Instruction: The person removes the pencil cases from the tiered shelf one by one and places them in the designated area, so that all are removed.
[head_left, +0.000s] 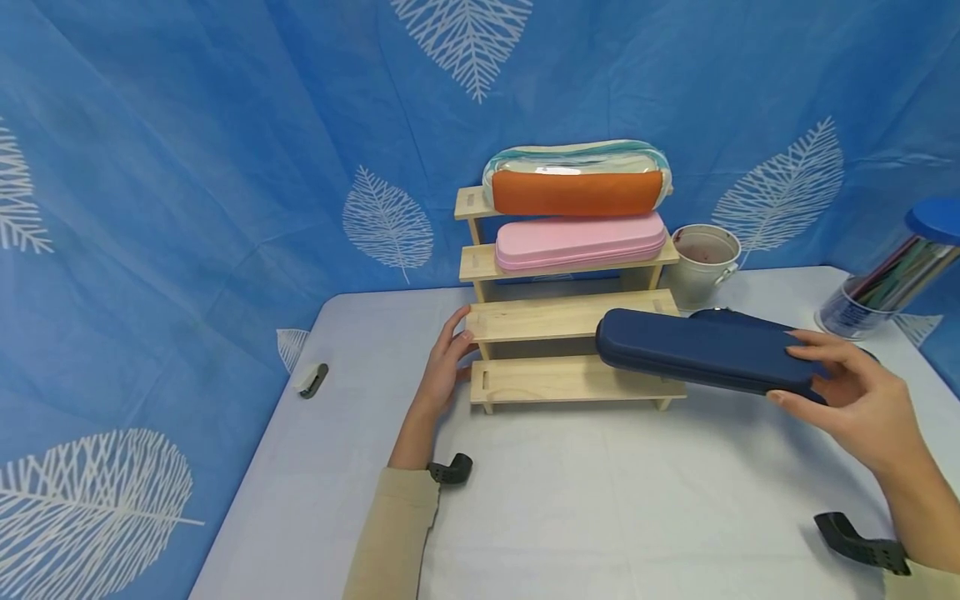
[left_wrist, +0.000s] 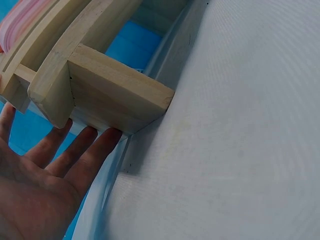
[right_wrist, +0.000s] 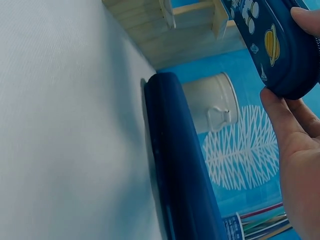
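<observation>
A pale, cloth-like surface covered the desk (head_left: 555, 500), and a blue backdrop (head_left: 225, 167) printed with white leaf skeletons rose behind it and along its left side. On the desk stood a stepped wooden rack (head_left: 555, 317) with four tiers; an orange pouch (head_left: 577, 193) with a clear upper panel lay on the top one, and a pink case (head_left: 581, 240) on the next. Just right of the rack stood a whitish pail (head_left: 697, 283), and farther right a clear jar (head_left: 888, 283) of coloured sticks under a blue lid. A small light-and-dark object (head_left: 311, 381) lay near the left edge. The navy case (head_left: 690, 346) was long, with rounded corners, plain above and decorated on another face with a ringed yellow planet. Its left end hung over the right ends of the lower tiers. The right-hand grip (head_left: 862, 387) pinched its other end between thumb and fingers, above a second dark blue case (right_wrist: 177, 160) resting on the desk. The left-hand grip (head_left: 444, 367) clenched nothing, its extended fingertips touching the rack's left end.
</observation>
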